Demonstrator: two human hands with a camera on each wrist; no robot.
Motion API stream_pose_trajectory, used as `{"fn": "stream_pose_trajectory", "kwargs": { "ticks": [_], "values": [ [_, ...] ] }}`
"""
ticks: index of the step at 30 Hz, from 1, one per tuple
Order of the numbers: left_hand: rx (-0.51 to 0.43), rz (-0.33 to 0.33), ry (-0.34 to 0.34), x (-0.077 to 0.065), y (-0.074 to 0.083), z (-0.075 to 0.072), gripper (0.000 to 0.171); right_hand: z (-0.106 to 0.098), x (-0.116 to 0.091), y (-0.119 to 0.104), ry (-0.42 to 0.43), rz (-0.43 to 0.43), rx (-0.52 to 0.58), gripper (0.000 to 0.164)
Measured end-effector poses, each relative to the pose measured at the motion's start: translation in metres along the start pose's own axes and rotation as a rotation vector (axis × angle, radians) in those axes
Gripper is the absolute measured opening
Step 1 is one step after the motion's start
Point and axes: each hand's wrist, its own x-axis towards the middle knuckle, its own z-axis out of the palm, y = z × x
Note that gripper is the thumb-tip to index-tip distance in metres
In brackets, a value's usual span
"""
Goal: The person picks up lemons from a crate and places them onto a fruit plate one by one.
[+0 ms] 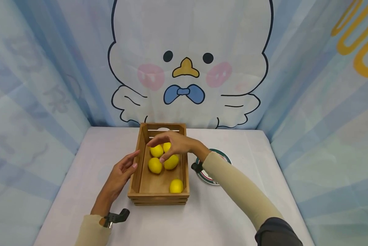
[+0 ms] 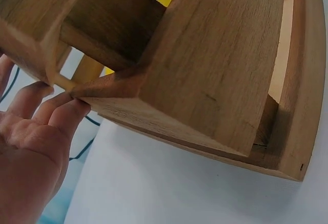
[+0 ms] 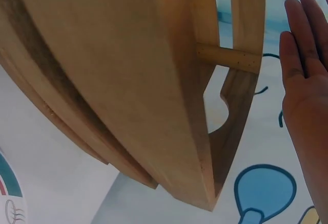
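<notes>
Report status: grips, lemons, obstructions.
Left grip touching crate, left side. Right grip over lemons, holding nothing. Five lemons visible in crate. Plate right of crate, partly hidden by right sleeve; no obstruction seen.

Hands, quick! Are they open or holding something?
Left hand: open, touching the wooden crate's side.
Right hand: open, holding nothing, over the lemons.

Rear: blue/wht curtain (image 1: 91, 68) w/ cartoon chick (image 1: 187, 37) | R curtain (image 1: 322, 116): yel. lettering (image 1: 364, 71) | wht tbl. (image 1: 159, 225)
</notes>
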Motion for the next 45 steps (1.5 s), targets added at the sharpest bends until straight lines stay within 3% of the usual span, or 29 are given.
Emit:
{"fn": "stream_pose_trajectory", "kwargs": {
  "ticks": [9, 17, 34, 45],
  "values": [
    [0.000, -0.025, 0.011, -0.002, 0.000, -0.002, 0.061, -0.007, 0.023, 0.005, -0.133, 0.003, 0.091, 0.062],
    [0.011, -0.035, 0.020, -0.001, 0.000, -0.002, 0.061, -0.012, 0.039, 0.012, -0.292, 0.096, 0.177, 0.057],
    [0.002, -0.017, 0.018, 0.000, 0.002, 0.000, 0.060, -0.005, 0.064, 0.030, -0.260, 0.299, 0.083, 0.047],
    [-0.008, -0.011, 0.018, 0.001, -0.002, 0.001, 0.059, 0.005, 0.075, 0.032, -0.322, 0.356, -0.041, 0.046]
  ]
}}
